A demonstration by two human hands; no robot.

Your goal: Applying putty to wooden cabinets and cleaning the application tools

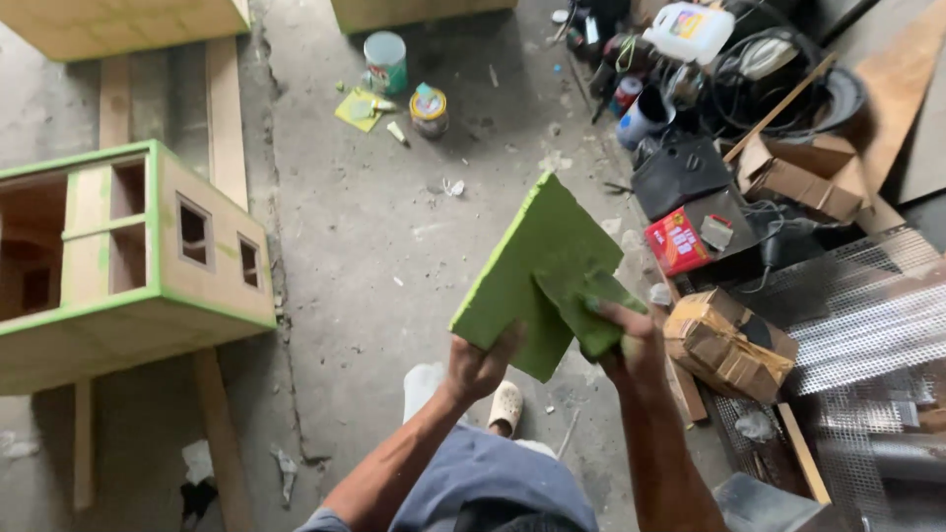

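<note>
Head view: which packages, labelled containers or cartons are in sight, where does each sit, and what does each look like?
Paint can: floor, top centre; teal cylinder, picture label.
Small tin: right of it; round, yellow rim.
Jug: top right; white plastic, colourful label.
Red box: right of the green panel; flat, red.
Taped carton: beside the right hand; brown cardboard.
</note>
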